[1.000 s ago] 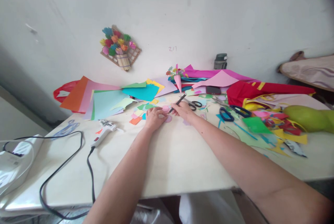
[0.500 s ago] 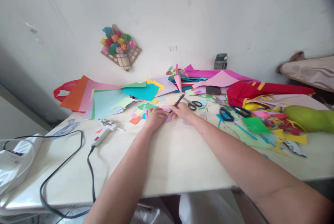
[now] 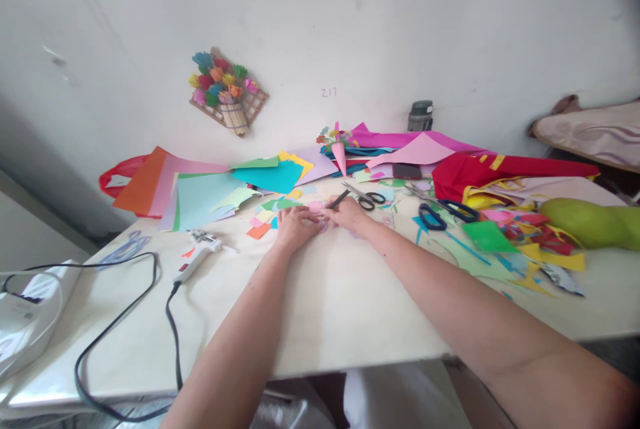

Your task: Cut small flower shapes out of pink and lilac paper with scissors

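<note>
My right hand (image 3: 349, 214) is closed around a black pen (image 3: 339, 199), which slants up and to the right over the table. My left hand (image 3: 297, 224) rests on the tabletop beside it, fingers extended toward the right hand and touching small pink paper pieces (image 3: 316, 206). The pen's lower end is hidden by the fingers. Around my left hand lie small cut papers, among them an orange piece (image 3: 258, 232) and a green piece (image 3: 289, 203). Black-handled scissors (image 3: 369, 200) lie just beyond my right hand, blades apart.
A white glue gun (image 3: 197, 259) with a black cable lies at left, near a power strip (image 3: 30, 316). Coloured sheets (image 3: 205, 199) are spread behind. To the right lie blue-handled scissors (image 3: 433, 217), paper scraps (image 3: 535, 232) and red cloth (image 3: 500, 172). A pink paper cone (image 3: 339, 157) stands at the back.
The pen in my right hand has tipped lower and shifted slightly left. My left hand stays nearly in place. The whole view has moved a little.
</note>
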{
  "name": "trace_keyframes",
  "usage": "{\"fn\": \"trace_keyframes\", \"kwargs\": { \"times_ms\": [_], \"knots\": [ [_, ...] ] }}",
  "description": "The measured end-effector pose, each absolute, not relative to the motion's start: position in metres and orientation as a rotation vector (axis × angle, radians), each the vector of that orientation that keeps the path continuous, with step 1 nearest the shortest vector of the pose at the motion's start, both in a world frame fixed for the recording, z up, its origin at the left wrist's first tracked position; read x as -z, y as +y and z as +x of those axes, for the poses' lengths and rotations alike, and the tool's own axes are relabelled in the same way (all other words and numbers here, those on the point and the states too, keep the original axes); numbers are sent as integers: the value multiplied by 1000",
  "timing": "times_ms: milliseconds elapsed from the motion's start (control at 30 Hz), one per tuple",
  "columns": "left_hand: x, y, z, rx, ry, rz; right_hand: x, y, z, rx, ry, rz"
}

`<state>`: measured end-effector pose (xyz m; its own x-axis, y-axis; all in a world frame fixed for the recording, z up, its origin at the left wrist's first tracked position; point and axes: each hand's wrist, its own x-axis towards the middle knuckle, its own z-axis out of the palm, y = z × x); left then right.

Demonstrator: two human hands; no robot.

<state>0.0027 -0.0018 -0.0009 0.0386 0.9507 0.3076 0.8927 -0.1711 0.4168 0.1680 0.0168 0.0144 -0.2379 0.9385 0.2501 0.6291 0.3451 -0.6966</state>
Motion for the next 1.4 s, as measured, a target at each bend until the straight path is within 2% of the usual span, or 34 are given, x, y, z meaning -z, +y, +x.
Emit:
{"fn": "trace_keyframes", "kwargs": {
  "times_ms": [267,500,833,1400],
  "knots": [
    [2,-2,2,-775,1945,2195,-7,24,174,-840,-1847,-1246],
    [0,-4,4,-749,1955,2179,-7,21,172,-703,-1897,-1396],
    [-2,-5,5,-748,1946,2154,-12,18,175,-799,-1943,-1389],
    [2,-1,3,-754,1935,2159,-10,18,168,-628,-2005,-1499]
  ]
}}
